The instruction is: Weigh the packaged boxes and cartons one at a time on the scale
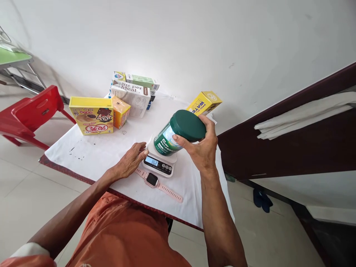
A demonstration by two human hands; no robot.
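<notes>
A green lidded canister [167, 140] stands on a small white digital kitchen scale [159, 167], whose lit display seems to read 362. My right hand [204, 146] grips the canister by its dark green lid, thumb on the near side and fingers behind. At the scale's left edge lies my left hand [132, 159], its fingers stretched out and holding nothing. Just in front of the scale, a pink smartwatch [152, 179] with its strap laid open rests on the white tablecloth [108, 155].
A yellow snack box [93, 120], a small orange box [121, 113] and a white Su-per Meal box [132, 98] stand back left, other boxes behind. A yellow box [207, 102] is behind the canister. A red chair [39, 111] sits left; a wall backs the table.
</notes>
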